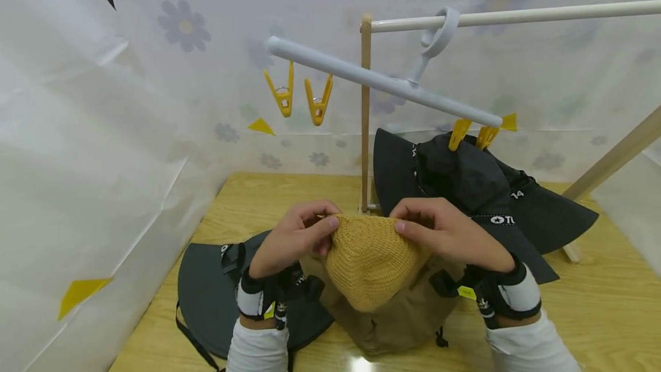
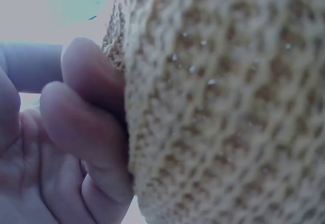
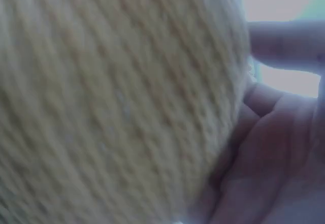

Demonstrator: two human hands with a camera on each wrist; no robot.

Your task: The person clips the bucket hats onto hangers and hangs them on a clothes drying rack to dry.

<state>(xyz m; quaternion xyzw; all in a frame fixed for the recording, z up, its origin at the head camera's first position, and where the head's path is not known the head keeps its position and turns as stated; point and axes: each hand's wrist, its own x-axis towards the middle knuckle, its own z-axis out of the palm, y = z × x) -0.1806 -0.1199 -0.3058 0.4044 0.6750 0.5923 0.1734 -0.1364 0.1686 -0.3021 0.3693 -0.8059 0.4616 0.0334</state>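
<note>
A mustard-yellow knitted hat [image 1: 369, 263] hangs between both hands, held up by its top edge. My left hand [image 1: 298, 236] pinches the upper left corner between thumb and fingers. At the upper right corner my right hand [image 1: 451, 230] pinches it the same way. Both wrist views are mostly filled by the knit [image 2: 228, 102], with left fingers [image 2: 86, 127] against its side and the right palm [image 3: 274, 153] beside it. Below the knitted hat, partly covered by it, lies a brown hat [image 1: 382, 332] on the wooden table [image 1: 268, 194].
A dark wide-brimmed hat [image 1: 206, 297] lies at the left under my forearm. Black bucket hats [image 1: 459, 171] hang from yellow clips [image 1: 458, 134] on a tilted hanger [image 1: 351, 70], hooked over a white rail [image 1: 516, 18]. Two more yellow clips [image 1: 318, 102] hang at the hanger's left end.
</note>
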